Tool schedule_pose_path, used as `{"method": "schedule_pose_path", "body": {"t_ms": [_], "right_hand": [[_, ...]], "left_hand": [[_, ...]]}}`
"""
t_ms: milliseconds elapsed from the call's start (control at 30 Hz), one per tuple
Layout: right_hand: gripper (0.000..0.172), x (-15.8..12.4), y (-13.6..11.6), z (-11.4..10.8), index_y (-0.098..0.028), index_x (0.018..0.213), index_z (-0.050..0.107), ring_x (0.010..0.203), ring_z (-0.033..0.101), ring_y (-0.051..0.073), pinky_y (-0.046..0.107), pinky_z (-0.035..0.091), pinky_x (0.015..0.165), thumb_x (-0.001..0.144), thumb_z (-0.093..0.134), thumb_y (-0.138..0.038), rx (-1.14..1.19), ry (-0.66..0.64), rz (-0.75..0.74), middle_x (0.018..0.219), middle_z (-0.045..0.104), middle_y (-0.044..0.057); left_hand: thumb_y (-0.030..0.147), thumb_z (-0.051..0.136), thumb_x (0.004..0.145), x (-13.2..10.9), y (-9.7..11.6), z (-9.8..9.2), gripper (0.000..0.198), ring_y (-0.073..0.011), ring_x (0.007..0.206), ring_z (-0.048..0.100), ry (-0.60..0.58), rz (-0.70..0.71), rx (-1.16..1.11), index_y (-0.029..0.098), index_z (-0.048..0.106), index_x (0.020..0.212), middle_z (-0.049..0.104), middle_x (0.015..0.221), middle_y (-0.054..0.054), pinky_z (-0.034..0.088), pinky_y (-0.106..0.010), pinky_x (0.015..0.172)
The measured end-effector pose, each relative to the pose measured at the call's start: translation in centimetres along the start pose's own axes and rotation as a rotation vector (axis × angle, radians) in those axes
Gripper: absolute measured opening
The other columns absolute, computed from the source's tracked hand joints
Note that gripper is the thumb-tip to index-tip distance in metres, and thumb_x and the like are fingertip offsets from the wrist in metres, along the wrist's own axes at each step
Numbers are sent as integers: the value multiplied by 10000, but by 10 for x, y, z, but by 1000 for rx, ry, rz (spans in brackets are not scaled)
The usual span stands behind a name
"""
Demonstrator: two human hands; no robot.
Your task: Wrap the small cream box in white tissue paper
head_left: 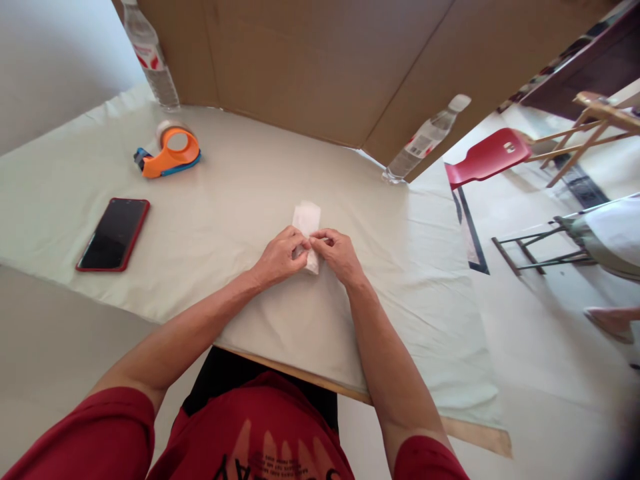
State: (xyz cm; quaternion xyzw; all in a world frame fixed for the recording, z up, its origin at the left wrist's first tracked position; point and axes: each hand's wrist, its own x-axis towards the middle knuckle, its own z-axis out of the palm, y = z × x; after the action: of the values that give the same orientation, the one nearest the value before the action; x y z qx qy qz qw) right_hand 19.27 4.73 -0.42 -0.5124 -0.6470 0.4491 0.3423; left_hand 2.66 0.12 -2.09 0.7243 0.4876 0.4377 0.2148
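A small folded white paper (306, 219) lies on the pale cloth-covered table (225, 200), near its middle. My left hand (279, 257) pinches the paper's near left edge with fingers curled. My right hand (340, 255) pinches the near right edge, its fingertips meeting those of the left. The near part of the paper is hidden under my fingers.
An orange tape dispenser (169, 152) and a red-cased phone (115, 234) lie at the left. Two clear water bottles (150, 57) (425, 140) stand against a cardboard wall (325, 60). A red chair (487, 157) and a wooden frame stand on the floor at the right.
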Motion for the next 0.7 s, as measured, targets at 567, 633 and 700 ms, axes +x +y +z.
{"method": "schedule_pose_path", "body": {"t_ms": [567, 633, 700], "right_hand": [[264, -4, 6, -1, -188, 844, 703, 664, 572, 138, 271, 461, 630, 773, 652, -437, 7, 50, -43, 786, 670, 21], [248, -5, 3, 3, -192, 853, 721, 699, 595, 143, 282, 480, 672, 783, 641, -416, -25, 20, -81, 887, 694, 44], [240, -5, 3, 5, -190, 834, 723, 693, 596, 140, 286, 484, 679, 785, 636, -409, -25, 6, -85, 918, 695, 52]], "left_hand": [[106, 584, 790, 0, 0, -1, 137, -87, 625, 482, -6, 5, 9, 172, 666, 878, 592, 902, -19, 442, -231, 624], [112, 582, 793, 0, 0, -1, 130, -96, 640, 493, -3, 6, 13, 176, 659, 876, 590, 895, -19, 448, -235, 635], [114, 581, 795, 0, 0, -1, 127, -102, 654, 502, -2, 5, 12, 179, 652, 877, 592, 896, -20, 450, -237, 637]]}}
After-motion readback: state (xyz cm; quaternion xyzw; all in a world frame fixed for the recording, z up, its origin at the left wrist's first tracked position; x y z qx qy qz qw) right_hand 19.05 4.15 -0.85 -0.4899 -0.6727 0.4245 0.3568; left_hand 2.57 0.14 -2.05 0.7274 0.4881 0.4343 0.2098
